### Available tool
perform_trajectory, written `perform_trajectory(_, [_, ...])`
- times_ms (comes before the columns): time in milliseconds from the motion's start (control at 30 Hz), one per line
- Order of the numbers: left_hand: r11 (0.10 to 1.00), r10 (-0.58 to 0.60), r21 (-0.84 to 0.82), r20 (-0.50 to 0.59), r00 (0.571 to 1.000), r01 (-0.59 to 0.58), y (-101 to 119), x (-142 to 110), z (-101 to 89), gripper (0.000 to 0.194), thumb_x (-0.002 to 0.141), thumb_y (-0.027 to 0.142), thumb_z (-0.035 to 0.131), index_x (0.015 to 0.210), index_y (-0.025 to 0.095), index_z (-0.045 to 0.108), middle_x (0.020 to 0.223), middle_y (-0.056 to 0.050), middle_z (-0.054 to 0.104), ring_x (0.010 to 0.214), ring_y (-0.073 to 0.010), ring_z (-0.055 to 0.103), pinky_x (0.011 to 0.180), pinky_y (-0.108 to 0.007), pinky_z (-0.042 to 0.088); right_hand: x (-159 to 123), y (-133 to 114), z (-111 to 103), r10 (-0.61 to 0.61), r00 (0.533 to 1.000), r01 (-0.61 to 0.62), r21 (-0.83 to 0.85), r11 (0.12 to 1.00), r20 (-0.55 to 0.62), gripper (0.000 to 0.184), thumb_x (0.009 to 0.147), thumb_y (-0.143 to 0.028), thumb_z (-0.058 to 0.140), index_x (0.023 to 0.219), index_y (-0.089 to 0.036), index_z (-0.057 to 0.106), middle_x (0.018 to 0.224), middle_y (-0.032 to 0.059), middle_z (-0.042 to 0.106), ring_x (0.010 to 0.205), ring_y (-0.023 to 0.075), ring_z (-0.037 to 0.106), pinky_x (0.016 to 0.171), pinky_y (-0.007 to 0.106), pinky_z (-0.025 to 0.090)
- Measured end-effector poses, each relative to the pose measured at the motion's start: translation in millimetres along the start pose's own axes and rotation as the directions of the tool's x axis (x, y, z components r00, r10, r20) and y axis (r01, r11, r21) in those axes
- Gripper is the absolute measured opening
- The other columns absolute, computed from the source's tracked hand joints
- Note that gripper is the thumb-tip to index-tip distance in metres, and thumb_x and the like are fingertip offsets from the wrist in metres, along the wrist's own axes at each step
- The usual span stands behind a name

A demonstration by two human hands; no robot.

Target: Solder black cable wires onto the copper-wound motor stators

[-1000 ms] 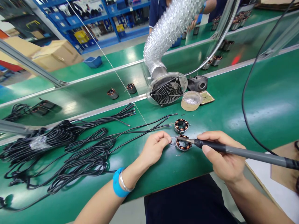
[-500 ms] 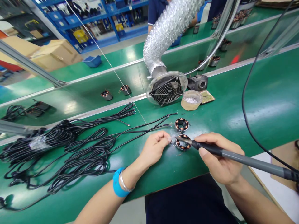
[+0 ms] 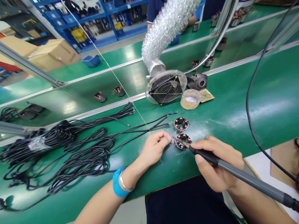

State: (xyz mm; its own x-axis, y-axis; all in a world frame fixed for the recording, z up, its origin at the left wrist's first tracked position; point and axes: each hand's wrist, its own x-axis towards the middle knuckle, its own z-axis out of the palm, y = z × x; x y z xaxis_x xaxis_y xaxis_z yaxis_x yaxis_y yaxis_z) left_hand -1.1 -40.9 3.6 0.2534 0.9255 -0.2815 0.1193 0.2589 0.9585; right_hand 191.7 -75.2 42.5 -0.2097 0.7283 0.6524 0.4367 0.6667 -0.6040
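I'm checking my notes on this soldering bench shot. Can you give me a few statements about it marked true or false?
1. The right hand holds a soldering iron with its tip at the nearer stator. True.
2. The left hand lies flat on the bundle of black cables. False: it pinches something small, too fine to make out, just left of the nearer stator, apart from the bundle.
3. A second stator sits just beyond the nearer one. True.
4. The fan on the foil duct stands to the right of the tape roll. False: it stands to its left.
5. The left wrist wears a red band. False: the wristband is blue.
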Motion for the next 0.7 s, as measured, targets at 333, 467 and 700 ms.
perform_trajectory(333, [1.0,0.009,0.03,-0.002,1.0,-0.009,-3.0,-1.3,-1.8,0.028,0.08,0.039,0.054,0.074,0.012,0.056,0.065,0.001,0.045,0.061,-0.0087,0.036,0.058,-0.021,0.029,-4.5,2.9,-5.4,0.055,0.998,-0.053,0.057,0.997,-0.035,0.02,0.079,-0.009,0.059,0.099,-0.011,0.062,0.075,0.0028,0.057,0.063,0.0069,0.048,0.055,0.022,0.041])
perform_trajectory(467, [0.999,0.011,0.034,0.001,1.0,-0.011,-1.6,-1.1,-1.1,0.028,0.079,0.039,0.054,0.075,0.011,0.057,0.065,0.001,0.044,0.06,-0.0086,0.035,0.057,-0.021,0.028,-4.6,2.9,-4.5,0.058,0.998,-0.056,0.062,0.996,-0.038,0.021,0.079,-0.009,0.058,0.099,-0.012,0.062,0.075,0.003,0.058,0.063,0.0077,0.05,0.055,0.022,0.042])
perform_trajectory(700, [0.999,0.005,0.039,0.005,1.0,-0.005,0.4,-1.8,-0.7,0.027,0.079,0.038,0.054,0.075,0.012,0.056,0.064,0.001,0.044,0.06,-0.0087,0.034,0.057,-0.022,0.028,-3.0,2.6,-5.7,0.053,0.997,-0.05,0.063,0.997,-0.055,0.022,0.079,-0.01,0.059,0.1,-0.013,0.063,0.075,0.003,0.058,0.063,0.0094,0.052,0.054,0.023,0.043])
